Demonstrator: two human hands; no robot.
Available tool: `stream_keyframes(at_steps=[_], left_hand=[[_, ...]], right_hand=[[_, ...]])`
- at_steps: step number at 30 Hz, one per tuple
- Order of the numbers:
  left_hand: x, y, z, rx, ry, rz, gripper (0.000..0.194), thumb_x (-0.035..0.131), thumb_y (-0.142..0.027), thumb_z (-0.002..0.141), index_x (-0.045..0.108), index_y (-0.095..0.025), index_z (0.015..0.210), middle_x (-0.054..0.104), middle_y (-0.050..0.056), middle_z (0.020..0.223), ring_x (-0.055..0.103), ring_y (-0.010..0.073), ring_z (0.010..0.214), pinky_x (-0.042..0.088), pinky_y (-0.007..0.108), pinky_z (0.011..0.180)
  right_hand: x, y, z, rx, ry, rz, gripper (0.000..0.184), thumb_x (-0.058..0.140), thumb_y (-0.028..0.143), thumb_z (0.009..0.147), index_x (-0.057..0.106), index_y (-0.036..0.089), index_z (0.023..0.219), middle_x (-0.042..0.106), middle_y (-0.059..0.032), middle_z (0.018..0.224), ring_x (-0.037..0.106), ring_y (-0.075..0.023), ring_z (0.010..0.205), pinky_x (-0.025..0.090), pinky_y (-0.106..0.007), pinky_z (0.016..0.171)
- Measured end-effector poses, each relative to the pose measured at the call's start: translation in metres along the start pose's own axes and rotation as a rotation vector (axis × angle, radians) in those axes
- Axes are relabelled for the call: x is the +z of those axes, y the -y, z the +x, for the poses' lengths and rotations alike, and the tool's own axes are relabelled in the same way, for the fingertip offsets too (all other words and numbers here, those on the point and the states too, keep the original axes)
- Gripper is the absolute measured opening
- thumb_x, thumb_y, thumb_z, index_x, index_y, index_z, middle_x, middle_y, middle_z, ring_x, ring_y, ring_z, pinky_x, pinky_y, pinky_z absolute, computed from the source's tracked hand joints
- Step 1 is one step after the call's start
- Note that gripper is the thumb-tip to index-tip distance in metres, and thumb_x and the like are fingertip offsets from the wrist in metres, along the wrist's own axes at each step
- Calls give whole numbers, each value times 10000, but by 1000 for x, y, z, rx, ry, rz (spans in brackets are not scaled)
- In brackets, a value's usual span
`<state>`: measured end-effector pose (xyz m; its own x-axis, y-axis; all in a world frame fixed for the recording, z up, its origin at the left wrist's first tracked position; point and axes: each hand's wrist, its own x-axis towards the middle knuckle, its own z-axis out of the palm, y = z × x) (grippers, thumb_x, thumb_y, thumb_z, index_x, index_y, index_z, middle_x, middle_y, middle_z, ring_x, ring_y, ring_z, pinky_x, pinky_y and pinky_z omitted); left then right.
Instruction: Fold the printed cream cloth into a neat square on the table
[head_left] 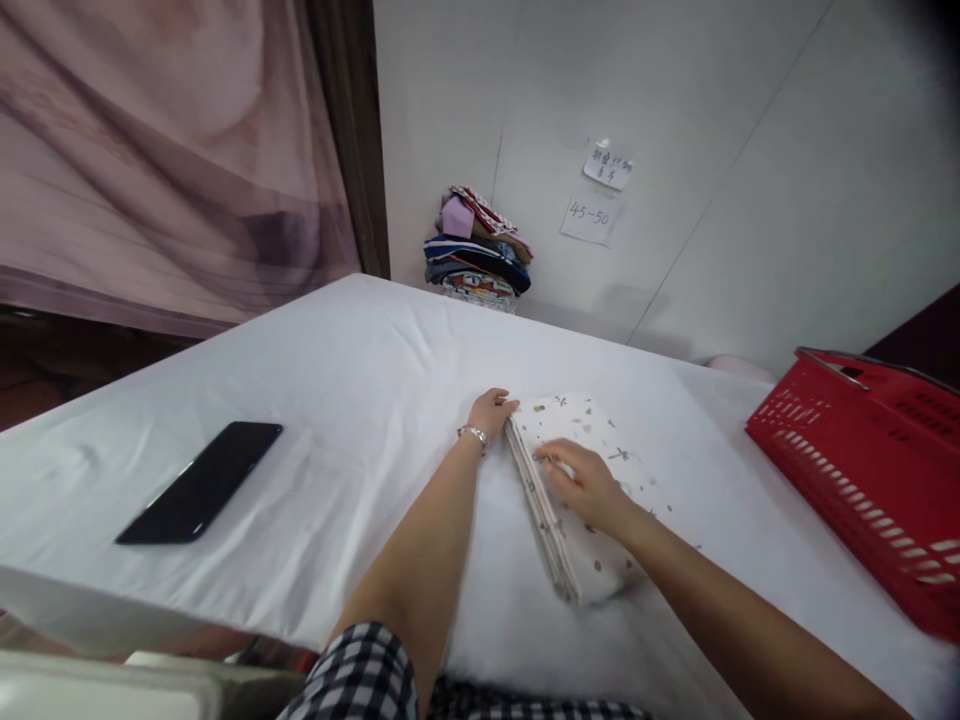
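A thick folded cloth (600,545), white with small scattered prints, lies on the white-covered table in front of me. Its layered folds face left. At its far left corner, my left hand (492,412) has its fingers closed on the edge; a bracelet circles that wrist. My right hand (585,485) is over the cloth's top, close to the folded edge, with bent fingers drawn together. Whether anything is pinched between those fingertips is too small to make out.
A black phone-like slab (201,484) lies on the table (315,400) at left. On the right stands a red plastic basket (862,480). Beyond the far edge is a stack of folded fabrics (480,250) against the wall, near paper notes (589,217). A pink curtain (172,150) hangs at left.
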<state>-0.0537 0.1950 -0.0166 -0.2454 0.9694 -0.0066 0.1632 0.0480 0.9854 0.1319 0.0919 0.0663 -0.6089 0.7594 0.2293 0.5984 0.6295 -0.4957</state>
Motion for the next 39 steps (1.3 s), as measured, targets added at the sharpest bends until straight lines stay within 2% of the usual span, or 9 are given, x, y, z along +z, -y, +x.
stream_keyframes(at_steps=[2,5,9,15,20,25,28,31,39], left_hand=[[-1,-3,0,-9,11,-9,274,684,-267,649,618,-163,895,656,63,858,598,153,799,455,251,720],[-2,-6,-1,-58,30,-57,273,696,-244,639,615,-161,885,663,53,820,601,138,729,460,242,666],[-3,-7,0,-89,1,-89,311,722,-220,608,614,-159,893,669,39,771,598,126,669,456,233,622],[-2,-3,3,-83,-15,-87,293,718,-227,610,621,-160,879,667,45,778,601,130,690,455,243,653],[-2,-4,3,-73,-1,-80,271,713,-241,608,624,-173,855,669,26,740,597,125,651,457,241,639],[-2,-2,4,-11,-30,-17,230,663,-239,649,627,-171,865,670,33,742,607,144,710,459,246,660],[-2,-1,5,47,-49,40,197,640,-252,664,635,-187,850,670,33,748,611,155,740,458,263,706],[-1,-1,5,76,-64,85,177,624,-259,671,640,-205,839,671,27,767,611,162,765,454,273,742],[-2,-7,-1,100,-70,287,224,539,-286,751,615,-206,945,662,65,917,599,194,869,435,306,817]], right_hand=[[15,-7,26,1,-56,-58,378,328,323,881,457,188,1210,478,-84,1264,391,-212,1191,320,-363,959],[43,-9,43,8,144,-182,547,371,448,853,360,143,1308,317,-119,1398,179,-277,1312,172,-469,1034],[62,1,32,-61,265,-224,591,376,507,846,330,168,1327,402,-100,1350,130,-250,1329,75,-467,1060],[49,2,28,-143,311,-96,622,409,510,837,268,219,1368,367,-65,1382,241,-237,1298,110,-459,1065],[51,-3,30,-7,206,-145,644,421,501,835,297,153,1362,200,-121,1450,91,-284,1335,134,-471,1056],[49,-2,21,-107,309,-19,637,420,542,824,293,228,1364,309,-70,1414,200,-226,1319,153,-440,1068],[31,-19,24,-33,149,0,578,351,503,865,284,231,1370,221,-49,1450,169,-199,1330,211,-400,1057],[15,-50,34,138,2,-207,585,329,485,873,279,190,1375,149,-61,1469,57,-228,1347,127,-433,1073],[29,-99,40,259,151,-398,657,190,546,880,247,125,1381,133,-94,1469,62,-237,1344,71,-414,1068]])
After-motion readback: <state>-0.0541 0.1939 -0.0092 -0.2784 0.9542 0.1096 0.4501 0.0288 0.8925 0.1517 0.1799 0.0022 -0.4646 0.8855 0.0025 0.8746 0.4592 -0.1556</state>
